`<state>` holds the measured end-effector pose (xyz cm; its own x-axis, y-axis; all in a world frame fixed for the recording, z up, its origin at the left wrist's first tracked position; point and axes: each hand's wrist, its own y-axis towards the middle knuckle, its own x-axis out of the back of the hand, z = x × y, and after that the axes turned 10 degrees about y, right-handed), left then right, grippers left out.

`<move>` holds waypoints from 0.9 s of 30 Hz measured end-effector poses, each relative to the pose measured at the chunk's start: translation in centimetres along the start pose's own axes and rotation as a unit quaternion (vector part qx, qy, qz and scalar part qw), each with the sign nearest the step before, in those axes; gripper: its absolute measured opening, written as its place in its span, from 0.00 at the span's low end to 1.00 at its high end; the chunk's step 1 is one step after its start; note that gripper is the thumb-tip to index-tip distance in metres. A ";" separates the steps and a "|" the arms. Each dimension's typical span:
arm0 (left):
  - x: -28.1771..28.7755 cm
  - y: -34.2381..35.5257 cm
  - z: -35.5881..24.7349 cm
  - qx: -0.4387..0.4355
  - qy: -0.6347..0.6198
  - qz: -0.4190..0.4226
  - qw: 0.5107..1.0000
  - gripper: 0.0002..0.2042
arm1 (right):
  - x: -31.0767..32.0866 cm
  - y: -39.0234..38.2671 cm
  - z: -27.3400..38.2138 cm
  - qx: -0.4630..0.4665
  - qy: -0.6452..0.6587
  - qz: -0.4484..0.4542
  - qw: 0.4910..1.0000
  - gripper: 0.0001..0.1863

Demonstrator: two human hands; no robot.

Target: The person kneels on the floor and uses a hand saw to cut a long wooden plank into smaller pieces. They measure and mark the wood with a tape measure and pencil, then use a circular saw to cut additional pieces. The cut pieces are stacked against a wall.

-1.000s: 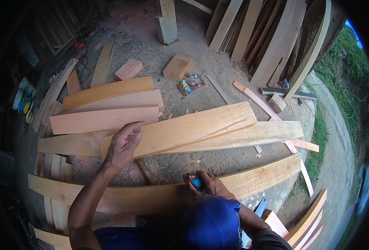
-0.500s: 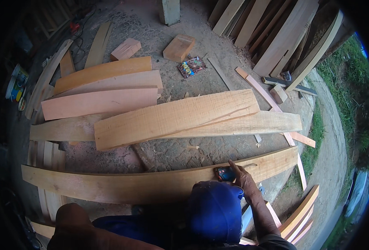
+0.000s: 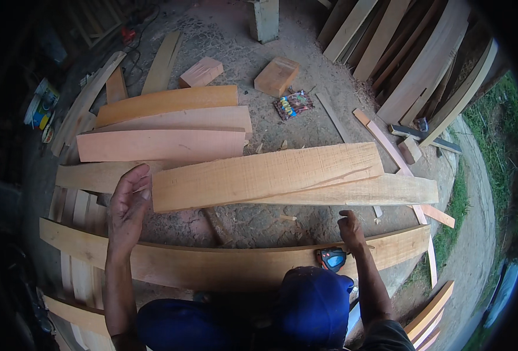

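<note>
My left hand (image 3: 129, 207) is raised at the left end of a thick, rough-sawn plank (image 3: 264, 175). Its fingers are loosely curved and apart from the thumb, with nothing seen in them; whether it touches the plank end I cannot tell. My right hand (image 3: 351, 228) is just below the same plank's near edge, fingers curled in, with no object showing in them. Closer to me lies a long, slightly curved board (image 3: 212, 266). On its right part, by my right wrist, rests a dark tape measure (image 3: 331, 258) with orange trim.
Beneath the thick plank is another pale board (image 3: 411, 188). Several boards (image 3: 162, 145) lie at the left, wood blocks (image 3: 276, 76) and a printed packet (image 3: 294, 105) farther back. Planks (image 3: 425, 64) lean at the far right. Thin strips (image 3: 384, 140) cross the floor's right side.
My right hand has left the tape measure and moved forward toward the thick plank. My left hand has come up from near my left knee to that plank's left end. The view has shifted slightly.
</note>
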<state>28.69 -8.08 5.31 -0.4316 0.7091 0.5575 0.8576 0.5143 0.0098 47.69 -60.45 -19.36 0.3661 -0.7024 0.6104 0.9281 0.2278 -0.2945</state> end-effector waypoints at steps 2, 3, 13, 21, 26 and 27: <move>0.1 0.4 7.6 0.090 0.059 -0.046 0.993 0.28 | -1.8 1.0 0.4 0.146 -0.066 -0.011 0.987 0.14; -0.3 0.1 11.1 0.122 0.082 -0.062 0.987 0.31 | -2.0 0.9 2.2 0.137 -0.085 0.012 0.987 0.12; -5.4 1.4 17.9 0.369 -0.147 0.031 0.917 0.45 | 2.1 5.3 19.5 0.282 -0.419 0.110 0.856 0.65; -4.4 -2.0 15.2 0.403 -0.275 0.065 0.870 0.34 | -3.1 13.2 26.3 0.222 -0.500 0.344 0.763 0.78; -0.2 -6.2 6.1 0.409 -0.271 0.067 0.869 0.35 | 0.1 10.5 29.3 0.223 -0.506 0.389 0.737 0.76; 1.2 -7.0 4.5 0.408 -0.266 0.031 0.873 0.38 | 0.7 8.8 30.5 0.225 -0.498 0.391 0.740 0.75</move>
<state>20.88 -8.68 2.17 -0.6463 0.7598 0.0700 0.4920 0.4851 -0.7229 58.20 -38.34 0.92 0.4628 0.5584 0.6885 0.2521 0.6617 -0.7061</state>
